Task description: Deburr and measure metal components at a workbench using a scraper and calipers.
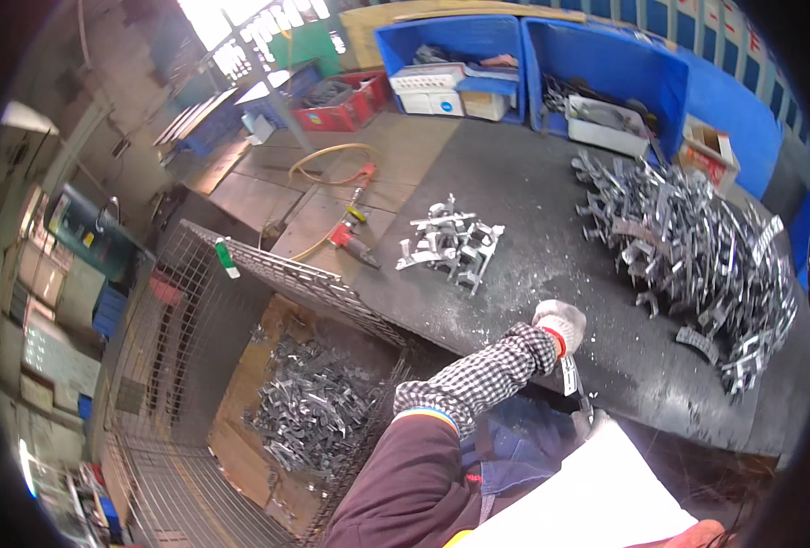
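My left hand, in a whitish glove below a black-and-white checked sleeve, is closed on the upper end of a small silvery metal bracket at the table's near edge. Just below it, my right hand, gloved in grey, is closed too. From it a slim dark tool points up beside the bracket; its kind is too small to make out. A glaring white sleeve covers much of that hand. A small heap of similar brackets lies on the dark tabletop ahead.
A large pile of brackets covers the table's right side. At left, a wire mesh cage holds more brackets on cardboard. A red air tool with a hose lies on the table. Blue bins stand at the back.
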`<act>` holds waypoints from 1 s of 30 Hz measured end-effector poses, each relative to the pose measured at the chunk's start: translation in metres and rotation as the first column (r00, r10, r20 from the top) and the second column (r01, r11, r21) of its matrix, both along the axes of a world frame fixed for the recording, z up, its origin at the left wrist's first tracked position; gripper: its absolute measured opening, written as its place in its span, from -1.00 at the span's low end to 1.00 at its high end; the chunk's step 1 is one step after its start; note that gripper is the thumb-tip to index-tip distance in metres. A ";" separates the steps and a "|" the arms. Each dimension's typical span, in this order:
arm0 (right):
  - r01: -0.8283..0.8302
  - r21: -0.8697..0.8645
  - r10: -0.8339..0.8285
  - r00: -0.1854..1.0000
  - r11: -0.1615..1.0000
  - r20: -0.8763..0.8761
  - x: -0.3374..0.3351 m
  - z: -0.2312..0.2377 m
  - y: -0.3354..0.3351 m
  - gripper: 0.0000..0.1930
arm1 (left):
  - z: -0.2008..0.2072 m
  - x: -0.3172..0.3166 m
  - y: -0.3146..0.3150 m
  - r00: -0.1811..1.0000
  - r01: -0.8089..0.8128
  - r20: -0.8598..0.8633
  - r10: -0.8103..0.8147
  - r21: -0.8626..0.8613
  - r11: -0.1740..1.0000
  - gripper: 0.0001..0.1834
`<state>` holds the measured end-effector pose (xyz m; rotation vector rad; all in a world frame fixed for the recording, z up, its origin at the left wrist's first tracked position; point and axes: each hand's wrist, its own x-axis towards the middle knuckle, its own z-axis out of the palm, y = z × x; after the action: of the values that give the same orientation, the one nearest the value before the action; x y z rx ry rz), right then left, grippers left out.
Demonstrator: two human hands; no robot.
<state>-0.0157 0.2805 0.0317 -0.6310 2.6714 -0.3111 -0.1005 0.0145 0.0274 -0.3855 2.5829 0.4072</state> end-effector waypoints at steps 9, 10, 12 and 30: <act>0.138 -0.017 -0.128 0.953 0.990 0.274 -0.004 0.047 -0.013 -0.36 | 0.009 -0.005 -0.002 0.931 0.270 -0.204 -0.302 -0.171 0.947 -0.45; 0.226 -0.045 -0.187 0.890 0.973 0.415 -0.007 0.064 -0.013 -0.36 | 0.055 0.026 0.005 0.903 0.200 -0.335 -0.269 -0.225 0.954 -0.39; 0.195 -0.085 -0.170 0.955 0.977 0.242 -0.008 0.024 0.015 -0.36 | 0.102 0.068 0.009 0.931 -0.066 -0.362 0.043 -0.052 0.996 -0.22; 0.012 -0.071 -0.003 0.993 0.997 0.120 -0.008 0.008 0.019 -0.42 | 0.010 0.088 -0.010 0.900 -0.073 -0.434 0.035 -0.071 0.995 -0.74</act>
<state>-0.0236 0.2996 0.0399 -0.6040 2.5578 -0.4340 -0.0129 0.0048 0.0375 -0.4380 3.0373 0.4438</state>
